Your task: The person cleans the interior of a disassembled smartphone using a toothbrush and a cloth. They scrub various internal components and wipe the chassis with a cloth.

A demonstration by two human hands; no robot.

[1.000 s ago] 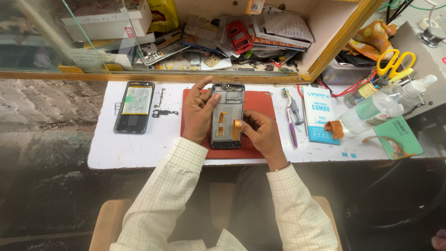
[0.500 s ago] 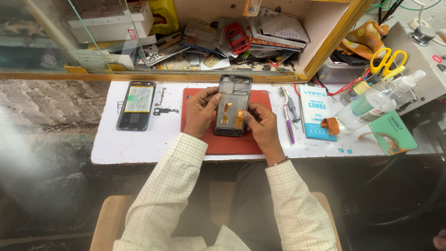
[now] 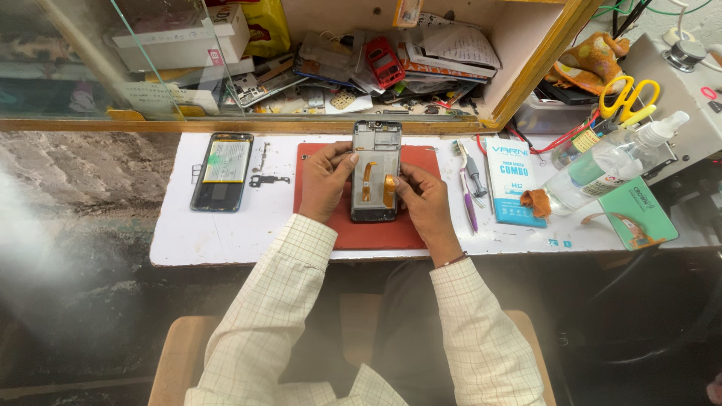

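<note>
Bracing the opened phone frame [image 3: 376, 171] on the red mat [image 3: 361, 229], the left hand [image 3: 325, 180] grips its 9 o'clock edge; the right hand [image 3: 421, 197] pinches the orange flex [image 3: 388, 191] at 3 o'clock. Advice: keep the frame flat, pull gently.

A flat blue-and-white rectangular package [image 3: 515, 180] lies on the white table, well to the right of the right hand's fingers [image 3: 406, 180]. Farther right of those fingers, a clear spray bottle [image 3: 613, 162] carries a green-and-white label, and a teal card package [image 3: 639, 214] lies below it. Above the fingers, a white carton [image 3: 177, 37] and a yellow pouch [image 3: 265, 26] sit on the shelf.
</note>
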